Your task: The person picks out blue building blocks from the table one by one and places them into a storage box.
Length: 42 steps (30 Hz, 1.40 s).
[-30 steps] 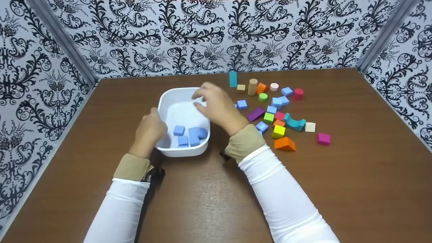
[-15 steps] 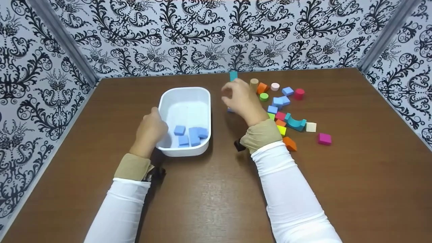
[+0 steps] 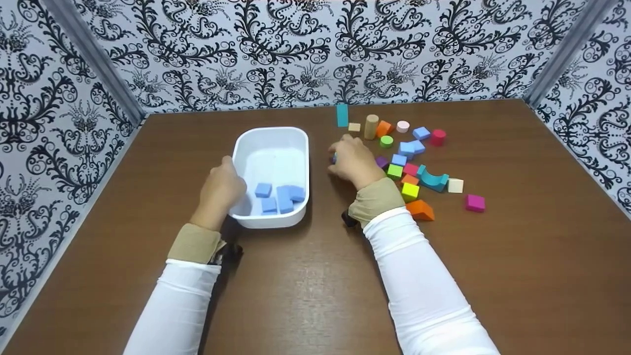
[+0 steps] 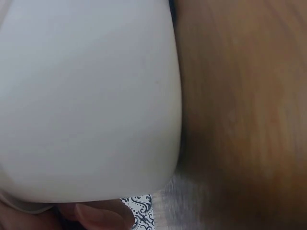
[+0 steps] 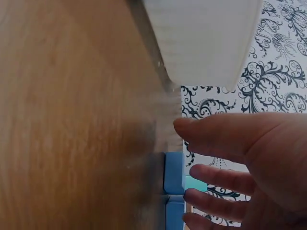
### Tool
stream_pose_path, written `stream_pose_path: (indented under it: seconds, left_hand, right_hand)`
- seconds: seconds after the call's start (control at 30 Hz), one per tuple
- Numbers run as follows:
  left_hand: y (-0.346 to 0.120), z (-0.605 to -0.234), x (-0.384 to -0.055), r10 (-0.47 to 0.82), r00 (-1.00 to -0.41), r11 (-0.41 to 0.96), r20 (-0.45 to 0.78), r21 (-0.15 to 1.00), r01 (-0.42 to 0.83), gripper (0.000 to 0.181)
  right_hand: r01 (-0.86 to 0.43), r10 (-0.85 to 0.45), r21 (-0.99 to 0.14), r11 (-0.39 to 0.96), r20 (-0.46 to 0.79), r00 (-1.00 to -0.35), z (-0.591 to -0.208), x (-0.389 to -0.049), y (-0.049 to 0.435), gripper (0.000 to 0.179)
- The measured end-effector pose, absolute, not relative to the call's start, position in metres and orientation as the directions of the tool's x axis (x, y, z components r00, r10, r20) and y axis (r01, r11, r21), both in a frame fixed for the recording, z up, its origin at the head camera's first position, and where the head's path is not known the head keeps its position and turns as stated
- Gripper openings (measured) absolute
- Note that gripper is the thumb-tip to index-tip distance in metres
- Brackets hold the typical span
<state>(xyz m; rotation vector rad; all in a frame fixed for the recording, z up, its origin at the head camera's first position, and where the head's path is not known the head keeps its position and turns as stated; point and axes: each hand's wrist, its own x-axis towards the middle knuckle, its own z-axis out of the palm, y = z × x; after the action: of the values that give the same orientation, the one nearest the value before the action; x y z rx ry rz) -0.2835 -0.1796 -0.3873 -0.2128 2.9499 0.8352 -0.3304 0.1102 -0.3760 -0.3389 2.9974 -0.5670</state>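
My left hand (image 3: 222, 190) grips the left rim of a white plastic container (image 3: 271, 224), with fingertips curled over its edge in the left wrist view. Inside the container lie several blue blocks (image 3: 284, 199), grouped toward the near end. Right of the container, my right hand (image 3: 356, 160) reaches low over the table. In the right wrist view its thumb and fingers are apart, with the fingertips right at two blue blocks (image 5: 173, 172) standing side by side. The hand hides most of those two blocks in the head view.
Several coloured blocks lie scattered right of my right hand, among them a teal arch (image 3: 433, 180), a yellow cube (image 3: 410, 192), an orange triangular block (image 3: 420, 210) and a magenta block (image 3: 475, 203). A wooden cylinder (image 3: 371, 127) stands behind, near the patterned wall (image 3: 305, 54).
My right hand has moved from over the container's right rim, rightward past its edge, then down toward the blue blocks on the table. The left hand and the container have stayed in place.
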Motion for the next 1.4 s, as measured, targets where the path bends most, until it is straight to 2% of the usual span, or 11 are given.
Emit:
stream_pose_path:
  seconds: [0.43, 1.0, 1.4]
  left_hand:
    - [-0.18, -0.387, -0.283, -0.114, -0.987, 0.841, -0.113, 0.518, -0.157, 0.061]
    - [-0.18, -0.386, -0.282, -0.114, -0.987, 0.837, -0.115, 0.524, -0.157, 0.061]
    - [-0.18, -0.384, -0.283, -0.117, -0.984, 0.845, -0.136, 0.506, -0.171, 0.067]
  right_hand:
    - [-0.217, -0.223, -0.317, 0.923, 0.018, -0.975, -0.38, -0.331, 0.11, 0.036]
    - [-0.201, -0.234, -0.335, 0.92, -0.06, -0.97, -0.378, -0.33, 0.107, 0.037]
    - [-0.218, -0.247, -0.343, 0.914, -0.045, -0.968, -0.364, -0.326, 0.108, 0.036]
